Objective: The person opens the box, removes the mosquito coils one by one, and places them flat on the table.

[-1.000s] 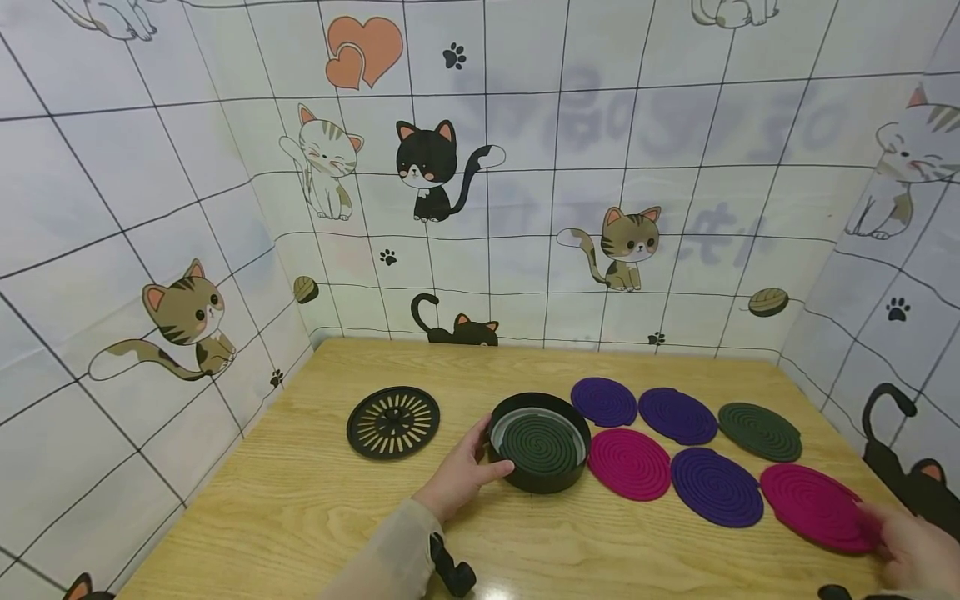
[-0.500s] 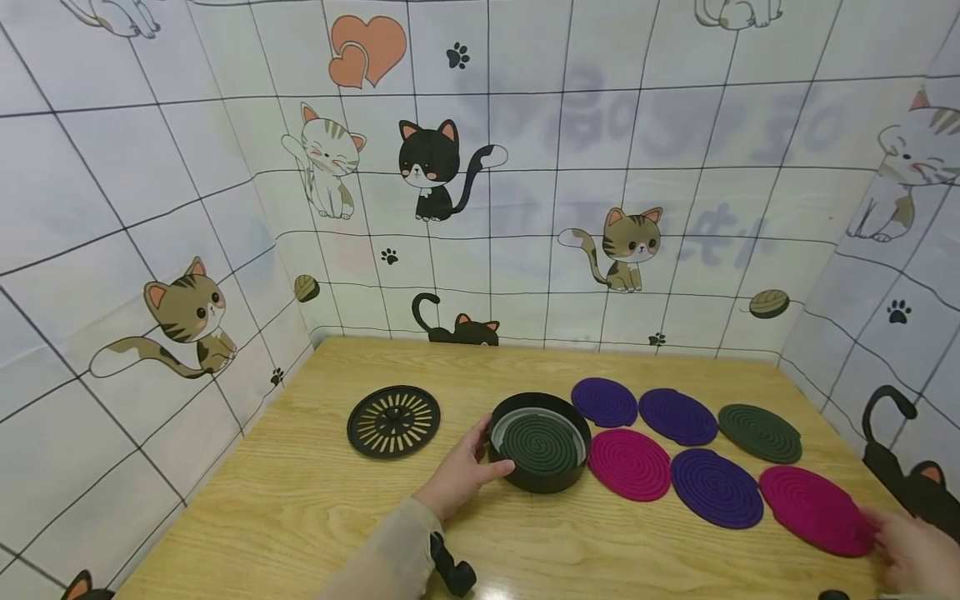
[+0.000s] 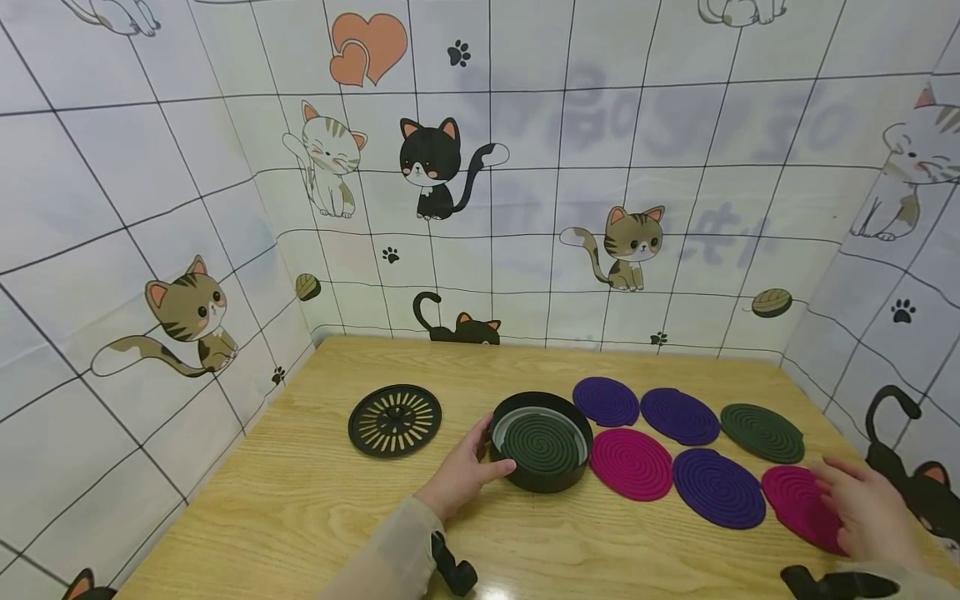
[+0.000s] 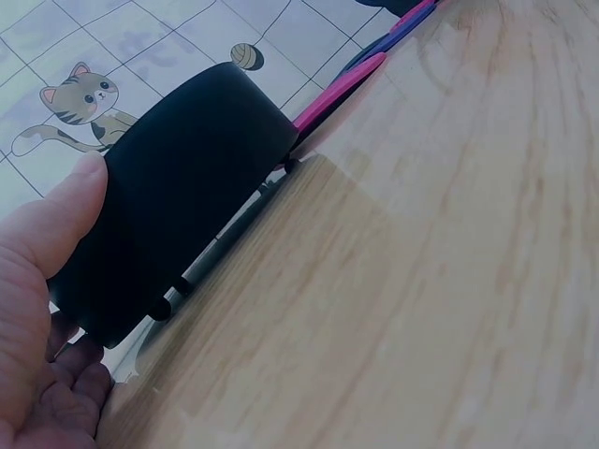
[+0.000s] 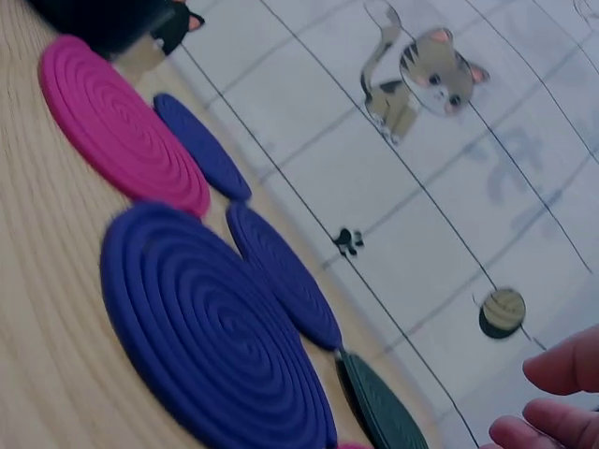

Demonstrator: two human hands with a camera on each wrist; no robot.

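Note:
My left hand (image 3: 461,473) grips the side of a round black mosquito coil holder (image 3: 547,482), its thumb near the front rim. A green mosquito coil (image 3: 540,446) lies flat inside that holder. From the left wrist view the holder's dark side wall (image 4: 178,178) fills the space beside my thumb (image 4: 65,215), and small feet show under it. At the far right, my right hand (image 3: 870,512) hovers over a pink coil (image 3: 795,500) and partly covers it. Its fingers are relaxed, and in the right wrist view the fingertips (image 5: 552,421) hold nothing.
A slotted black lid (image 3: 395,417) lies left of the holder. On the right, two rows of coils include a near pink one (image 3: 630,465), a purple one (image 3: 718,489) and a green one (image 3: 761,433). Cat-print sheeting (image 3: 525,192) walls the wooden table (image 3: 300,500).
My right hand has let go of the right-hand pink coil's edge and moved up and left over it. My left hand and the holder have stayed still.

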